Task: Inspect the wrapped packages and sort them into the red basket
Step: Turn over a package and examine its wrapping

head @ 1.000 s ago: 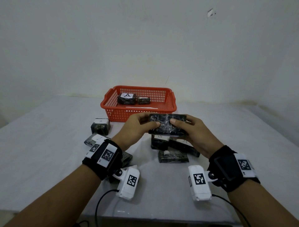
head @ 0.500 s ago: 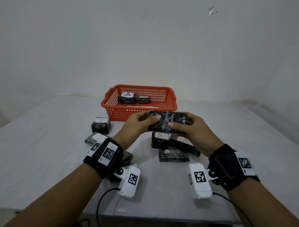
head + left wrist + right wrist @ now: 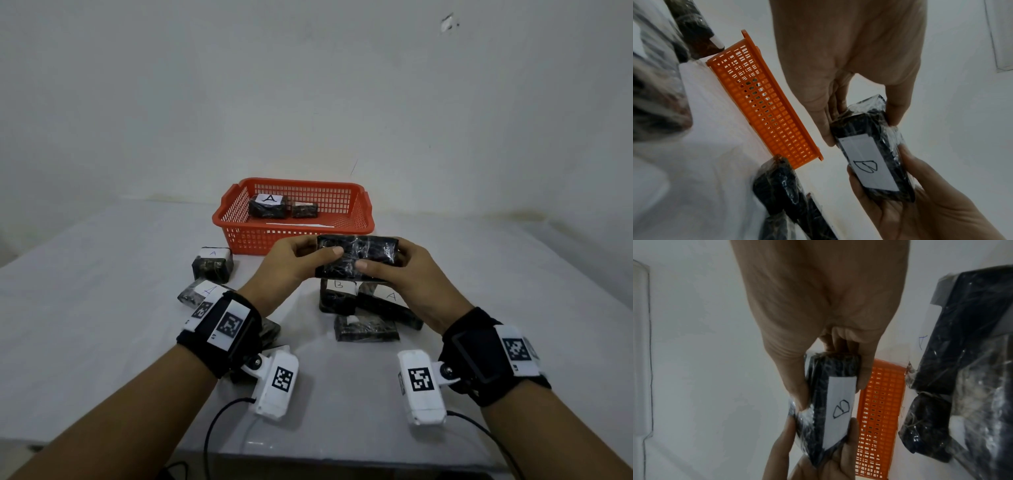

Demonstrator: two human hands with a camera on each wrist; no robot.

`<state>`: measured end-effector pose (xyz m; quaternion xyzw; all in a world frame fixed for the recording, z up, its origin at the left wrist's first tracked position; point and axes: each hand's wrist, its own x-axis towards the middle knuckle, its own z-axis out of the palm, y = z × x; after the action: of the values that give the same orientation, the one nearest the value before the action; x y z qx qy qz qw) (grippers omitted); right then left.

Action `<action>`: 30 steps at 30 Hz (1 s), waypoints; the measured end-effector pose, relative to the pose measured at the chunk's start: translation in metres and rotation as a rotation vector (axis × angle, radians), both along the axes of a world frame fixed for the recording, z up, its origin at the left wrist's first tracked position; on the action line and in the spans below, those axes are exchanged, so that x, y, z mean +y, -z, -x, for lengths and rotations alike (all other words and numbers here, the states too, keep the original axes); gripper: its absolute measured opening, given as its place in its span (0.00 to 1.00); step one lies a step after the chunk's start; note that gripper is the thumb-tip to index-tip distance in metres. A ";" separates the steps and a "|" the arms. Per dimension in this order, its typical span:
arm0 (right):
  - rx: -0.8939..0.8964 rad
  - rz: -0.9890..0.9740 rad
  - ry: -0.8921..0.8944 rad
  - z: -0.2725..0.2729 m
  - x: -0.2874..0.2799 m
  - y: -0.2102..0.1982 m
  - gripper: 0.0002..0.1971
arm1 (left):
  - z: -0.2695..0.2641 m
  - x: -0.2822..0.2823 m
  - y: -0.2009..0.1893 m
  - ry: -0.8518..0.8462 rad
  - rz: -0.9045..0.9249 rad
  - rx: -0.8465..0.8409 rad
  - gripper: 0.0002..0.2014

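A black package wrapped in clear film is held lengthwise above the table, just in front of the red basket. My left hand grips its left end, thumb on the near face. My right hand grips its right end the same way. The wrist views show the far face of the package with a white label marked B, also readable on the label. Two wrapped packages lie in the basket, one marked A and a smaller one.
Several wrapped packages lie on the white table: two marked A at the left, a B and an A under my hands, an unlabelled one, and another behind my left wrist. A wall stands behind the basket.
Both hands have raised the held package a little toward the basket, uncovering the B label of the package lying below it.
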<state>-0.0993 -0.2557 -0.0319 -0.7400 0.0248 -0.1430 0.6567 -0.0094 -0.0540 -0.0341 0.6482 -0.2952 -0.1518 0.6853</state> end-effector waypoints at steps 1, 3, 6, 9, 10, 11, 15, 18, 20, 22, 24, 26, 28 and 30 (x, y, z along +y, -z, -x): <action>-0.011 0.010 0.009 0.001 -0.001 -0.001 0.25 | 0.001 0.000 -0.001 0.023 0.005 0.005 0.17; -0.020 0.018 0.014 0.001 -0.002 0.000 0.26 | 0.001 0.001 -0.001 0.016 -0.009 -0.016 0.17; 0.031 -0.012 -0.024 0.000 -0.001 0.001 0.33 | -0.002 0.003 0.000 -0.049 -0.035 -0.075 0.17; 0.106 -0.129 -0.040 0.001 0.000 -0.001 0.28 | -0.003 0.005 0.001 -0.027 -0.050 -0.129 0.21; 0.126 -0.163 -0.035 0.001 0.000 -0.002 0.25 | -0.002 0.006 0.001 -0.020 -0.055 -0.146 0.23; 0.141 -0.183 -0.034 0.002 -0.001 -0.003 0.22 | -0.002 0.006 0.001 -0.013 -0.058 -0.157 0.25; 0.108 -0.182 -0.015 0.001 -0.004 -0.002 0.20 | 0.003 0.004 0.001 0.064 -0.070 -0.077 0.24; 0.089 -0.176 0.002 0.000 -0.003 -0.002 0.21 | 0.004 0.001 0.004 0.045 -0.021 0.036 0.15; 0.098 -0.160 -0.008 -0.001 -0.002 -0.001 0.21 | 0.001 0.000 0.007 -0.007 -0.009 0.021 0.11; 0.107 -0.159 -0.005 -0.002 -0.002 0.000 0.21 | 0.000 -0.001 0.008 -0.021 -0.014 0.004 0.12; 0.100 -0.160 0.001 -0.002 -0.003 0.001 0.20 | 0.000 -0.002 0.008 -0.009 -0.008 0.023 0.14; 0.090 -0.166 -0.004 -0.002 -0.003 0.002 0.19 | 0.001 -0.002 0.008 0.012 0.005 0.046 0.12; 0.083 -0.179 -0.013 -0.002 -0.003 0.003 0.22 | -0.001 -0.002 0.009 0.005 0.023 0.063 0.10; 0.083 -0.172 -0.030 -0.002 -0.004 0.003 0.30 | -0.002 -0.002 0.009 -0.040 0.029 0.056 0.09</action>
<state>-0.0968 -0.2593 -0.0346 -0.6865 0.0529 -0.0998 0.7183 -0.0074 -0.0565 -0.0428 0.6394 -0.2652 -0.1520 0.7055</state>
